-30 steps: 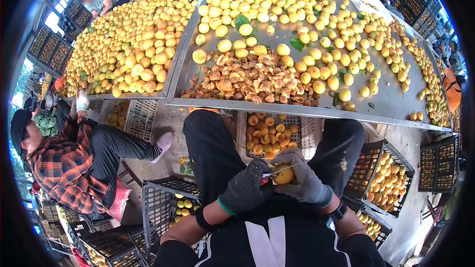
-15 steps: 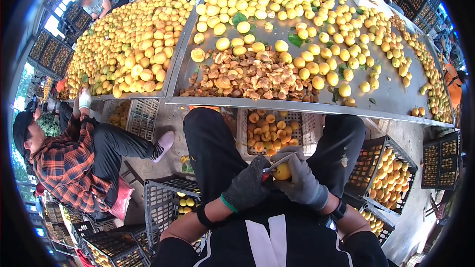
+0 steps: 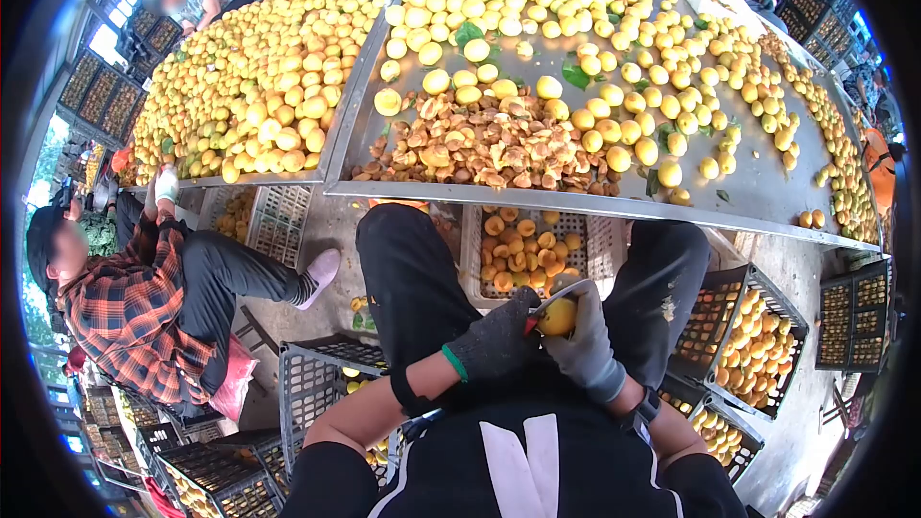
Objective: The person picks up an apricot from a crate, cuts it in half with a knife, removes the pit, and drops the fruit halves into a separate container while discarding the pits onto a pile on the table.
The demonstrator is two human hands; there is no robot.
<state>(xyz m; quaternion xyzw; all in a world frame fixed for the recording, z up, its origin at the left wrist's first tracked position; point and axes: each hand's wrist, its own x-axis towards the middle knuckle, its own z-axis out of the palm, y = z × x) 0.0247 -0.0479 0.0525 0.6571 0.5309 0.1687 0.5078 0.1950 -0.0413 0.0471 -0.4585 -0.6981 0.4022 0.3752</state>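
Note:
My left hand [image 3: 491, 338], in a dark glove with a green cuff, is closed around the red handle of a small knife [image 3: 549, 300]. The blade slants up along the far side of a yellow apricot [image 3: 557, 317]. Gripping that fruit is my right hand [image 3: 587, 350] in a grey glove, its fingers curled around it. Both hands are close together above my lap. Just beyond them, a pale plastic crate [image 3: 606, 254] between my knees holds halved apricots [image 3: 518, 251].
A metal table [image 3: 460, 194] in front carries whole apricots [image 3: 614, 125] and a pile of brownish scraps [image 3: 489, 139]. Black crates of fruit [image 3: 753, 341] stand to my right, another crate [image 3: 312, 393] to my left. A person in a plaid shirt [image 3: 134, 312] sits at left.
Both hands have shifted slightly, and the apricot has moved a little up and right, now showing more of its side. The knife stays against it. The view has tilted slightly.

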